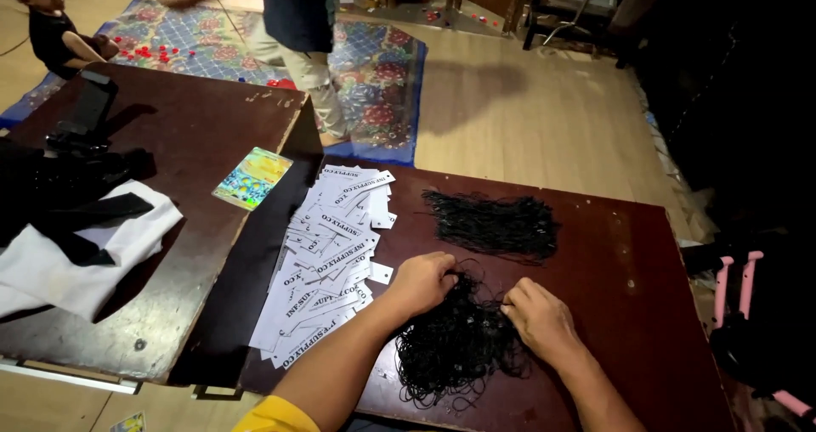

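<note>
The left hand rested on the upper left edge of a tangled heap of thin black string loops, its fingers curled down into the strands in a closed pinch on a few of them. The right hand lay at the heap's three o'clock side, fingers bent and pressed together on the strings; how much it actually held could not be told. The heap sat on the dark brown wooden desk near its six o'clock edge, between the two forearms.

At twelve o'clock from the heap, a little apart, lay a second, flatter bundle of black strings. At nine to ten o'clock from the left hand spread a loose fan of white rectangular paper tags with black print, the nearest one just beside the wrist.

A second dark desk stood at ten o'clock, bearing a colourful card, a white cloth and black items. Beyond, at twelve o'clock, a person stood on a patterned blue rug.
</note>
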